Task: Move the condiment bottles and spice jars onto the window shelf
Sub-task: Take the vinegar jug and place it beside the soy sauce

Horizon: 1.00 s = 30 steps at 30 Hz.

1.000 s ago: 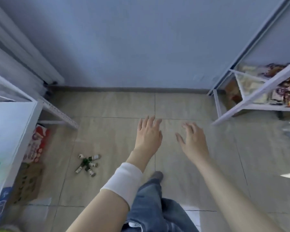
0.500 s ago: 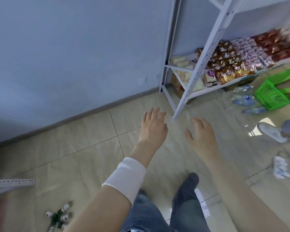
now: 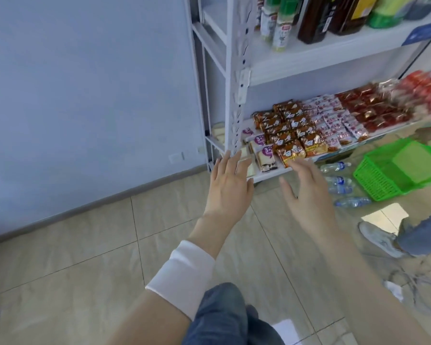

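Observation:
Both of my hands reach forward over the tiled floor, holding nothing. My left hand (image 3: 230, 189) has a white wristband and spread fingers, its tips near the white upright of a metal rack (image 3: 237, 78). My right hand (image 3: 306, 192) is open beside it, in front of the rack's lower shelf. On the upper shelf stand spice jars (image 3: 280, 23) with green caps and dark condiment bottles (image 3: 314, 18), with a green bottle (image 3: 386, 11) further right. The small bottles seen on the floor earlier are out of view.
Snack packets (image 3: 294, 135) fill the rack's lower shelf. A green plastic basket (image 3: 393, 173) and several water bottles (image 3: 340, 185) lie on the floor at right. Another person's shoe and jeans leg (image 3: 383, 240) stand at right. A blue wall is on the left.
The view has swung right and upward: the small bottles on the floor left the frame, and the rack's upper shelf with jars and bottles came into sight. Both hands stay empty and outstretched.

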Motion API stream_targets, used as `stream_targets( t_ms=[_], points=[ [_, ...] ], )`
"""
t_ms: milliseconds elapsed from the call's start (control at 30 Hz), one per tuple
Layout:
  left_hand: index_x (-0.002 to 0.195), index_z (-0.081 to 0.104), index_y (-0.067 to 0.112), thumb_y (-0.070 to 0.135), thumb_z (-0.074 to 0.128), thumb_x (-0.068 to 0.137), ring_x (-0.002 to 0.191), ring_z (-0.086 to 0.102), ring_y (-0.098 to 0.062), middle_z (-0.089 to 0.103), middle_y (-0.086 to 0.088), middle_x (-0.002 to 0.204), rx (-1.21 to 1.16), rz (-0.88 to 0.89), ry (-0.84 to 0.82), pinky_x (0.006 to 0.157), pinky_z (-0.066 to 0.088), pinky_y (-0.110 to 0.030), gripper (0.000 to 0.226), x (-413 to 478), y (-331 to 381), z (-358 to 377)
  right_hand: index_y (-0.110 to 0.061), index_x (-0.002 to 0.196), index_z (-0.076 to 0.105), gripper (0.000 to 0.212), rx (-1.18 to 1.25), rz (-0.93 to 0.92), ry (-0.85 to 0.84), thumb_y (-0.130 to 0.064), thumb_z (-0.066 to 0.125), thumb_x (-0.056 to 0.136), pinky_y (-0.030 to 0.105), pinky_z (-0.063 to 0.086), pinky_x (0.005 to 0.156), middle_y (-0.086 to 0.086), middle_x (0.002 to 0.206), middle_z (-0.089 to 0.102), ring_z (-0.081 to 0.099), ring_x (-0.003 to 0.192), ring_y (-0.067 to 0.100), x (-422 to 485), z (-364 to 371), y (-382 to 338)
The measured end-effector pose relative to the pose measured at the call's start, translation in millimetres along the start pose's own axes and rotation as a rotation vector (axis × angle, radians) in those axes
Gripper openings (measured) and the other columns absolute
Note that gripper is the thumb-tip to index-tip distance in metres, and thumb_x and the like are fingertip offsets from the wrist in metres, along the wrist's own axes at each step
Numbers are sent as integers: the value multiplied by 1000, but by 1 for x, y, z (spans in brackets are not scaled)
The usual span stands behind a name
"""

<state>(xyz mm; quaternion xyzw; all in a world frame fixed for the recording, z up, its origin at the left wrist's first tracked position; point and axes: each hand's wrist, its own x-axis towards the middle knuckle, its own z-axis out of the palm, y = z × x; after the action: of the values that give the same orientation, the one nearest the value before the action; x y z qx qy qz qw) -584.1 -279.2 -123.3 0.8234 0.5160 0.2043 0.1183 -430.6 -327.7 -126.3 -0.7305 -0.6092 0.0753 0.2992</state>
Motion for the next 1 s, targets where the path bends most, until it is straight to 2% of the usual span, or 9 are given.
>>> stream_targets(
  t_ms=[200, 367, 433, 500, 700, 867, 1000],
  points=[
    [130, 48, 8, 13, 53, 89, 137, 28, -34, 42, -15, 142, -11, 39, 151, 113, 17, -45, 42, 83, 41, 13, -2, 128, 51, 46, 65, -105, 76, -32, 48, 92, 46, 34, 108, 16, 136, 47, 38, 132, 32, 87, -27, 36],
    [126, 52, 6, 11, 58, 85, 133, 36, -36, 48, -16, 137, -19, 58, 237, 111, 25, -50, 42, 143, 76, 24, -4, 128, 51, 46, 43, -128, 128, -31, 47, 91, 38, 29, 109, 15, 136, 47, 39, 131, 29, 145, -61, 68],
    [125, 53, 7, 10, 58, 83, 132, 37, -36, 49, -16, 136, -11, 70, 263, 110, 22, -49, 42, 165, 89, 28, -4, 128, 51, 48, 59, -119, 144, -32, 45, 90, 35, 28, 108, 15, 135, 47, 40, 130, 29, 167, -72, 82],
    [124, 54, 7, 10, 57, 83, 133, 36, -36, 49, -16, 136, 6, 74, 290, 109, 23, -47, 41, 185, 102, 31, -5, 128, 51, 48, 74, -119, 146, -34, 45, 90, 39, 30, 110, 15, 135, 47, 40, 130, 30, 187, -81, 98],
    [127, 51, 10, 28, 31, 86, 134, 35, -34, 47, -14, 138, 62, 5, 304, 110, 20, -44, 49, 237, 151, 50, -7, 130, 49, 42, 129, -179, 123, -28, 50, 94, 35, 26, 111, 13, 139, 45, 35, 135, 28, 241, -110, 151],
    [128, 48, 13, 29, 34, 88, 135, 34, -31, 47, -12, 139, 100, -68, 357, 111, 22, -44, 46, 275, 207, 80, -8, 131, 48, 43, 224, -272, 95, -27, 49, 92, 26, 20, 109, 11, 140, 44, 30, 139, 24, 286, -143, 208],
    [127, 50, 13, 29, 36, 88, 134, 37, -30, 49, -10, 137, 103, -90, 394, 110, 22, -40, 44, 305, 252, 95, -7, 129, 49, 40, 269, -303, 103, -21, 53, 93, 23, 22, 109, 14, 137, 46, 35, 135, 25, 316, -167, 250]
  ],
)
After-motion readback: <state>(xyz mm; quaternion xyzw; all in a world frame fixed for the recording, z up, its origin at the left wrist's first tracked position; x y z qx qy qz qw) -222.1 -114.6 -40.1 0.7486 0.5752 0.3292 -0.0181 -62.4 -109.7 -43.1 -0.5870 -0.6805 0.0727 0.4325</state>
